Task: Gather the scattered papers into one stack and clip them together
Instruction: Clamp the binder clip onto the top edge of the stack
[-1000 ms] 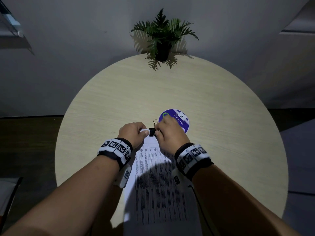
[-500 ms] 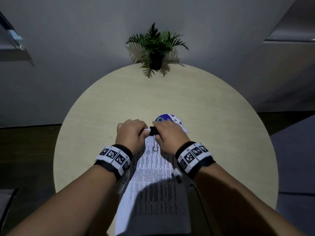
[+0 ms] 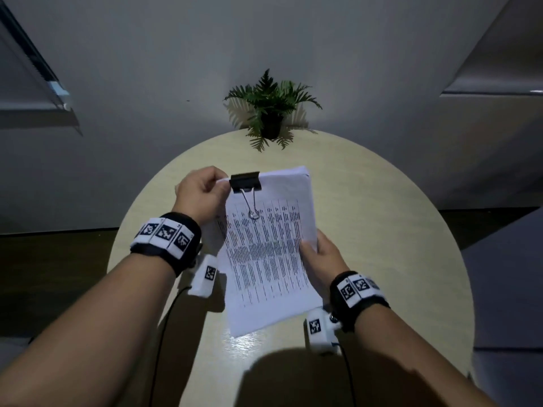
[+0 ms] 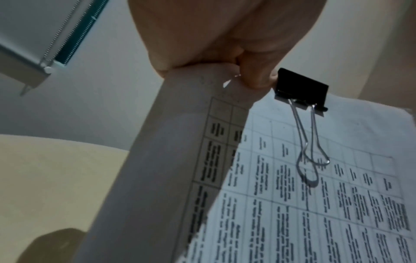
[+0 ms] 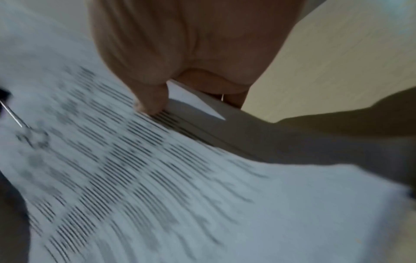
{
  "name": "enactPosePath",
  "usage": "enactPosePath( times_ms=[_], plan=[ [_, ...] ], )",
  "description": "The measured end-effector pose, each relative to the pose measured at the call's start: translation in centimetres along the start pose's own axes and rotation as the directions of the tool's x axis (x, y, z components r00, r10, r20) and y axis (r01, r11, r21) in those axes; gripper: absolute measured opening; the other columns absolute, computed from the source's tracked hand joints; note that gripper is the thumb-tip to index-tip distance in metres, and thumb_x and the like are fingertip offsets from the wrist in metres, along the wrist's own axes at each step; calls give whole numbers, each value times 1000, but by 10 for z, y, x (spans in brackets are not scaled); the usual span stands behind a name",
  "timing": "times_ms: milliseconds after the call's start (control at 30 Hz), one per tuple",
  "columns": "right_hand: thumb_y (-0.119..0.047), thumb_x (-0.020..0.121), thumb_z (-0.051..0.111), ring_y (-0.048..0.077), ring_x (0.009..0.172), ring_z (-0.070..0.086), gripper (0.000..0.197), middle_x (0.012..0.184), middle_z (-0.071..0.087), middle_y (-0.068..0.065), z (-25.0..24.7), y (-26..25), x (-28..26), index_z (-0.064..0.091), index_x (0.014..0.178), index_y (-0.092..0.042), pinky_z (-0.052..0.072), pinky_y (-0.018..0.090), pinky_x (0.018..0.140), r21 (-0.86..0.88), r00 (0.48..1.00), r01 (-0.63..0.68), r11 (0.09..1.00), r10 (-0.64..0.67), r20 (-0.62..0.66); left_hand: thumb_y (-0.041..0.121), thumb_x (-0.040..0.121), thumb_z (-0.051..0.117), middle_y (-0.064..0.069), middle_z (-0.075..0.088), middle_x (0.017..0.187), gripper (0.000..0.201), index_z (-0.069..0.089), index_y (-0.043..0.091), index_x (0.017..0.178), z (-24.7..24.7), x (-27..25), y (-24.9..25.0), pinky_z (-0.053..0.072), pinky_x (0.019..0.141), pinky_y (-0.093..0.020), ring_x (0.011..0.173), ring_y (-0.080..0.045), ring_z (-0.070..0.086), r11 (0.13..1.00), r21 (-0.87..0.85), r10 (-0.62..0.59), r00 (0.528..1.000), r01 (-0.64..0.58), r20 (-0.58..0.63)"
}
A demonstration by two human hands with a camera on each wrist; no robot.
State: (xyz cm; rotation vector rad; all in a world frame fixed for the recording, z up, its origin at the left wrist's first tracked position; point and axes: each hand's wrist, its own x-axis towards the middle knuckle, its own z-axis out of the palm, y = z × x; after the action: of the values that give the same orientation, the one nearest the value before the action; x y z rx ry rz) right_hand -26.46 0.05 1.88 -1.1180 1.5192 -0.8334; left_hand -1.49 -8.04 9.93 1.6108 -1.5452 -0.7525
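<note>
The stack of printed papers [image 3: 270,245] is held up off the round table, tilted toward me. A black binder clip [image 3: 245,181] grips its top edge, one wire handle folded down on the front page. My left hand [image 3: 202,192] pinches the stack's top left corner beside the clip. My right hand [image 3: 320,254] holds the right edge, thumb on the front page. In the left wrist view the binder clip [image 4: 301,89] sits right of my fingers, on the papers [image 4: 315,195]. The right wrist view is blurred; my thumb [image 5: 150,101] presses the papers [image 5: 157,178].
A small potted fern [image 3: 271,113] stands at the far edge of the round wooden table [image 3: 396,230]. Wrist camera cables hang under both forearms. The wall is close behind the table.
The stack lay flat on the table with both hands at the clip. Now it is lifted and tilted up, and my right hand has moved down to the right edge.
</note>
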Motion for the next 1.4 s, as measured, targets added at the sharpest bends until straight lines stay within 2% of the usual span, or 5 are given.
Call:
enactPosePath(
  times_ms=[233, 467, 900, 1133, 1400],
  plan=[
    [-18, 96, 47, 22, 71, 56, 14, 78, 61, 2, -8, -11, 8, 60, 99, -21, 47, 32, 68, 51, 974, 24, 998, -12, -226, 29, 96, 48, -4, 6, 160, 68, 8, 28, 152, 20, -21, -1, 13, 114, -33, 147, -20, 12, 982, -130, -139, 990, 135, -23],
    [-18, 99, 43, 29, 100, 60, 25, 109, 63, 9, -32, -33, 38, 57, 115, -6, 48, 39, 90, -67, 946, -64, 996, 39, -323, 28, 90, 61, -1, 63, 120, 49, 42, 18, 134, 63, -84, -41, 49, 97, -44, 108, -23, 62, 888, -91, -405, 860, 451, 310],
    [-12, 96, 30, 24, 46, 55, 29, 103, 62, 16, -15, 21, 27, 44, 120, -22, 45, 27, 44, -124, 929, -347, 929, 323, -179, 9, 96, 47, -18, 58, 125, 36, 44, 3, 131, 110, -66, -41, 39, 88, -29, 112, -33, 56, 850, 6, -526, 846, 527, 94],
    [7, 95, 32, 34, 126, 46, 68, 143, 35, 12, -37, 33, 43, 20, 152, -27, 43, 32, 92, -320, 967, -240, 916, 198, -159, -7, 89, 42, -13, 47, 137, 72, 17, 20, 151, 130, -51, -48, 42, 90, -30, 113, -30, 53, 892, 126, -451, 855, 433, 256],
    [14, 91, 34, 19, 97, 45, 64, 133, 35, 8, -38, 45, 69, 36, 147, -16, 35, 14, 79, -295, 988, -128, 947, 94, -125, -4, 83, 61, -14, 55, 119, 51, 50, 14, 130, 135, -32, -63, 41, 84, -26, 105, -29, 57, 923, 227, -338, 937, 312, 83]
  ],
)
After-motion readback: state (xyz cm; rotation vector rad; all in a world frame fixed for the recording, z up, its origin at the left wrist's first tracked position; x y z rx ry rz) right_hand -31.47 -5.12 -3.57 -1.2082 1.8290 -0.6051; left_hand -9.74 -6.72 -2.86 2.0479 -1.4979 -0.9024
